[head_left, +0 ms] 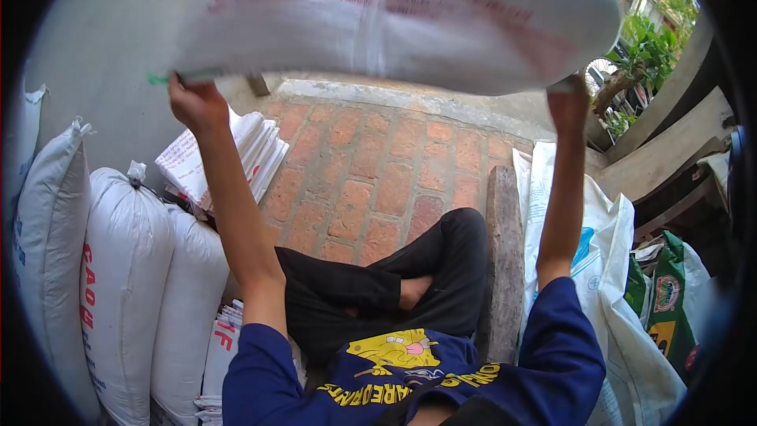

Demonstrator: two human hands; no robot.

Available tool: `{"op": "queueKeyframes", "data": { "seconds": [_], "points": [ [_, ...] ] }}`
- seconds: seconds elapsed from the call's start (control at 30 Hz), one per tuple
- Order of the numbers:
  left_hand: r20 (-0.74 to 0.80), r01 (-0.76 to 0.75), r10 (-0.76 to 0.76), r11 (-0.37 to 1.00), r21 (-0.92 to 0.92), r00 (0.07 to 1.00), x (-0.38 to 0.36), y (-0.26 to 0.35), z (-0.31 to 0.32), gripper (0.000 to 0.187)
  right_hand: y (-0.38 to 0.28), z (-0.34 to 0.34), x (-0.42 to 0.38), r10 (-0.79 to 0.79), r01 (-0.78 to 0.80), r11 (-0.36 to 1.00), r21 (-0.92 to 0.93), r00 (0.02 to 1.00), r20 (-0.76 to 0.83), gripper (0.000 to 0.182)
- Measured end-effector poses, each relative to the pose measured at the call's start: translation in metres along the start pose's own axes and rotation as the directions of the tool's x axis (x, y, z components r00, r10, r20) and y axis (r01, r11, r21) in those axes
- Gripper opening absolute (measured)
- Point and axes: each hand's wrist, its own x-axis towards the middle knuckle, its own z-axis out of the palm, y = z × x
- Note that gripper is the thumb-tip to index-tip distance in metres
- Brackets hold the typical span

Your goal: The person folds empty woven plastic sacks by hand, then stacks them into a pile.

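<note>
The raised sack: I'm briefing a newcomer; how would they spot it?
Above the brick floor are the raised left hand and right hand. Between them spreads a white sack with red print. Unlike the upright sacks at left, it is held aloft.

"CÔNG TY" on raised sack (410,35), "CAO" (red) on upright sack (130,276)

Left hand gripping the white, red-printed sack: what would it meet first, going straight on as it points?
The white, red-printed sack in the left hand's grip comes first; past its edge, probably the grey wall, though depth is unclear.
</note>
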Motion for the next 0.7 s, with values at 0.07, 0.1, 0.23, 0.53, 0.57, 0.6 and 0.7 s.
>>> {"op": "queueKeyframes", "data": {
  "seconds": [0.07,0.1,0.23,0.53,0.57,0.6,0.7],
  "points": [
    [-0.214,0.164,-0.145,0.984,0.074,0.966,-0.031,-0.012,-0.058,0.029,0.040,0.001,-0.058,0.374,-0.428,0.308,0.850,0.875,0.306,0.004],
    [-0.294,0.229,-0.193,0.969,0.092,0.936,-0.052,-0.015,-0.084,0.030,0.058,-0.007,-0.093,0.483,-0.538,0.377,0.754,0.808,0.336,0.008],
    [-0.525,0.567,-0.401,0.799,0.200,0.751,-0.131,-0.022,-0.193,0.021,0.044,-0.014,-0.206,0.768,-0.783,0.339,0.522,0.550,0.327,0.027],
    [-0.568,0.469,-0.170,0.768,0.435,0.806,-0.219,-0.001,-0.198,0.033,-0.001,-0.071,-0.257,0.774,-0.794,0.608,0.002,0.593,0.220,0.020],
    [-0.579,0.465,-0.124,0.737,0.490,0.806,-0.222,0.003,-0.195,0.035,-0.012,-0.072,-0.255,0.751,-0.769,0.635,-0.075,0.592,0.293,0.022],
    [-0.583,0.472,-0.125,0.731,0.492,0.802,-0.222,0.006,-0.199,0.035,-0.016,-0.071,-0.254,0.742,-0.756,0.645,-0.115,0.583,0.330,0.023],
    [-0.480,0.411,-0.112,0.702,0.581,0.870,-0.224,0.018,-0.205,0.037,-0.020,-0.066,-0.251,0.872,-0.924,0.362,-0.123,0.289,0.395,0.027]
  ]
}}
